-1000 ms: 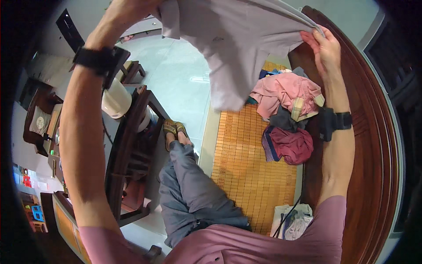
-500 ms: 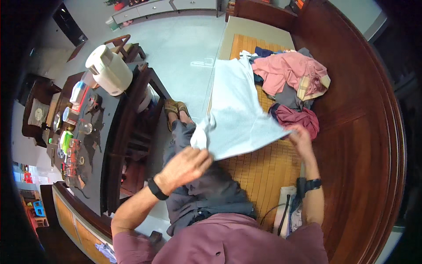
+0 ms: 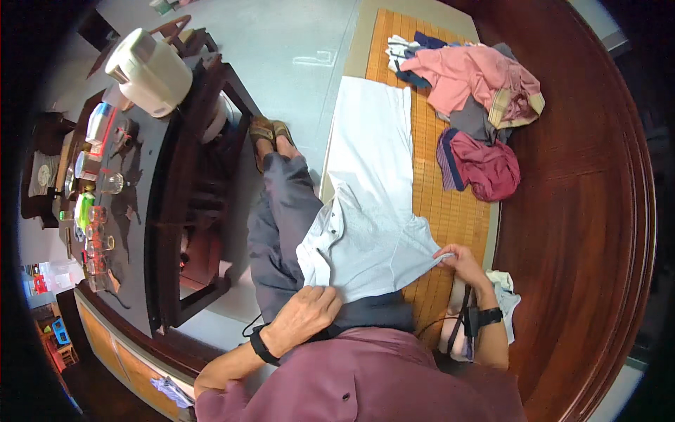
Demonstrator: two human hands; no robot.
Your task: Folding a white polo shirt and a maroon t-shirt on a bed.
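A pale blue-white polo shirt (image 3: pixel 373 232) lies stretched out lengthwise over the bamboo mat and my lap, its hem away from me. The buttoned placket and collar are on its left side. My left hand (image 3: pixel 309 311) is closed on the shirt near the collar. With its fingers pinched, my right hand (image 3: pixel 464 264) holds the edge of a sleeve. Right of the shirt lies a crumpled maroon garment (image 3: pixel 481 165) with a striped, navy-edged part. Beyond that is a heap with a pink garment (image 3: pixel 464 77) on top of grey and dark blue clothes.
The bamboo mat (image 3: pixel 436 211) covers a wooden bench with a high dark backrest (image 3: pixel 576 197) on the right. At the left, a dark table (image 3: pixel 144 232) carries a white thermos jug (image 3: pixel 151 74), glass cups and packets. Folded cloth (image 3: pixel 460 327) sits beside my right forearm.
Both my hands have come down and closer to me, drawing the shirt along. The shirt, raised and slanting before, now lies flatter, with its collar and placket showing. My head view has shifted.
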